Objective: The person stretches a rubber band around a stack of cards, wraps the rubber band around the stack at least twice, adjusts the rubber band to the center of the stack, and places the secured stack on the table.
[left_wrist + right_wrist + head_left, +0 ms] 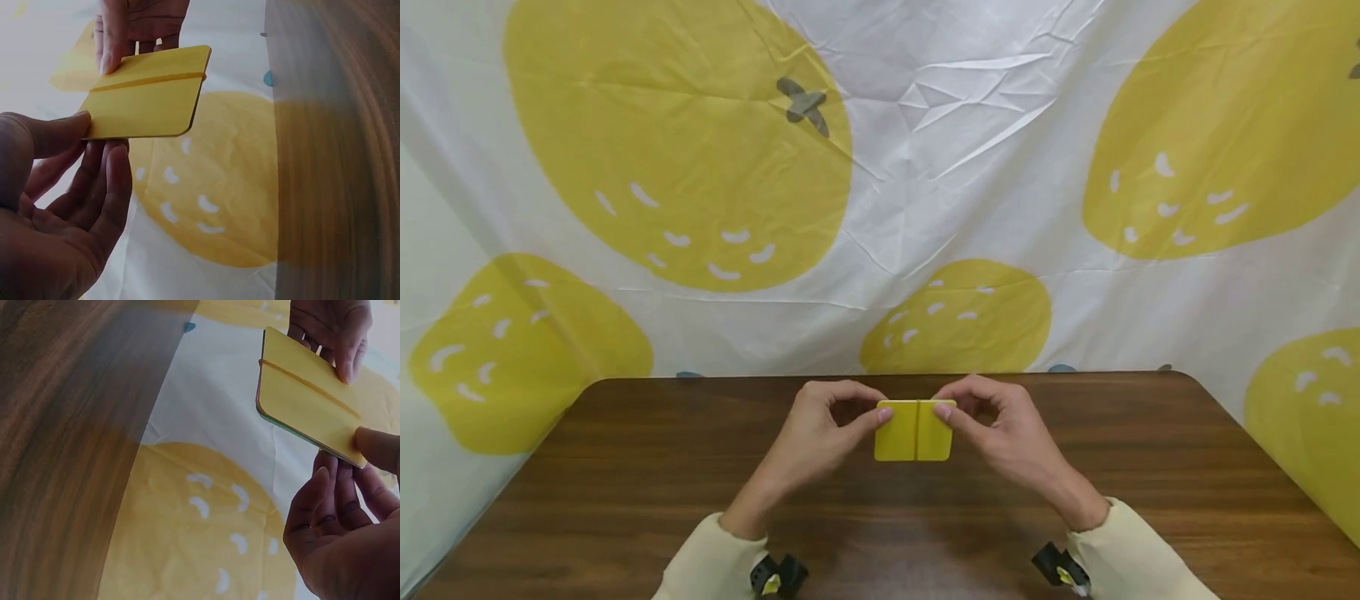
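A thin stack of yellow cards (897, 437) with rounded corners is held up in front of the person, over the table. A yellow rubber band (306, 384) runs round its middle, and teal and dark edges show below the top face in the right wrist view. The left hand (820, 437) pinches the stack's left end, thumb on the near face and fingers behind. At the opposite end the right hand (1015, 433) grips it in the same way. In the left wrist view the band crosses the face of the stack (150, 109) between both thumbs.
Below the hands lies a dark brown wooden table (625, 467) with rounded far corners. Behind it hangs a white cloth (887, 208) printed with large yellow fruits. A black strap device (778, 575) sits at the left wrist, another (1060, 567) at the right.
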`<action>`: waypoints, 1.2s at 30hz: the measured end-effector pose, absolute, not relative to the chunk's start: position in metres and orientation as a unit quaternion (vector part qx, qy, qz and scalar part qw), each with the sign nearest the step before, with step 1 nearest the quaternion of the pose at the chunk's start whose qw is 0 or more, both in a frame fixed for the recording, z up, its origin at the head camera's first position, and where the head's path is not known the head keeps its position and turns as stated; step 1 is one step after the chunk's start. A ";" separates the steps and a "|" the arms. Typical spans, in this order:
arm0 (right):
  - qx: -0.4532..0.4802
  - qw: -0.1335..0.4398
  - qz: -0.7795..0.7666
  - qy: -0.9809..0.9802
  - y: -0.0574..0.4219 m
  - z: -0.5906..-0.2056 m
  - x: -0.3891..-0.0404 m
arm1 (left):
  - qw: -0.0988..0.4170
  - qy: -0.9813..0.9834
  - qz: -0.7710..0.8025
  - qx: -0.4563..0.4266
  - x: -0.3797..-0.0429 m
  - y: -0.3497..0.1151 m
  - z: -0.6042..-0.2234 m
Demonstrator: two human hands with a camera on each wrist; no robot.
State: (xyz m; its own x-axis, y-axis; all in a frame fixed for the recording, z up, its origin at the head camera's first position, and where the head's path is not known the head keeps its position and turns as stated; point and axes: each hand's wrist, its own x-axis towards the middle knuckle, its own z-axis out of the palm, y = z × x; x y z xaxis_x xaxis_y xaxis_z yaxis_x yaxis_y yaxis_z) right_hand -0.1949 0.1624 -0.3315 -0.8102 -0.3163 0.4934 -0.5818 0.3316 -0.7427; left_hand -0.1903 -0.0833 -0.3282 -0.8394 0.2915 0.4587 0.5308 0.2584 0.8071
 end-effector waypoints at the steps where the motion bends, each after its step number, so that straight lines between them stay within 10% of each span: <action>1: 0.275 0.127 0.507 -0.807 0.162 -0.332 -0.195 | 0.111 -0.785 -0.550 -0.261 -0.191 -0.083 -0.330; 36: 0.321 0.147 0.524 -0.775 0.157 -0.333 -0.187 | 0.173 -0.764 -0.545 -0.298 -0.180 -0.071 -0.332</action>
State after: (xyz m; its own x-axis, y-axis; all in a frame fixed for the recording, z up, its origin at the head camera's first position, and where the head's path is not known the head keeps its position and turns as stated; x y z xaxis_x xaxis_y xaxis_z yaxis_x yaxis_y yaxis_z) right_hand -0.1872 0.1567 -0.3325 -0.7502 -0.3436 0.5650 -0.6524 0.2454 -0.7170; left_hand -0.1801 -0.0712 -0.3319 -0.7621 0.2670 0.5898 0.6446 0.2276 0.7298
